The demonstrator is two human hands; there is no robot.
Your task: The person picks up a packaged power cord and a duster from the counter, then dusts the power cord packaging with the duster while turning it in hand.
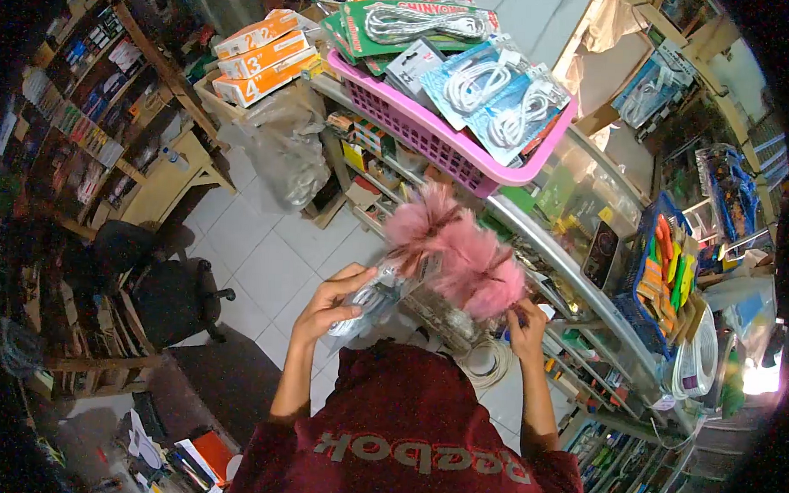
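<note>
My left hand (333, 302) is wrapped round a clear plastic package (368, 305) with pale, cable-like contents. A fluffy pink duster (459, 253) stretches between my hands, its left end close beside the package. At the duster's lower right end, my right hand (528, 326) is closed on it; its handle is largely hidden. Above the duster, a pink plastic basket (433, 135) on the glass counter holds packaged white cables (483, 84) and green-backed cable packs (420, 23).
Orange boxes (266, 58) sit beyond the basket's left side. A blue basket (650, 281) with colourful packets stands on the right counter (613, 319). A black chair (163, 282) is at the left, on the tiled floor (277, 247). Coiled cable (486, 364) lies below the duster.
</note>
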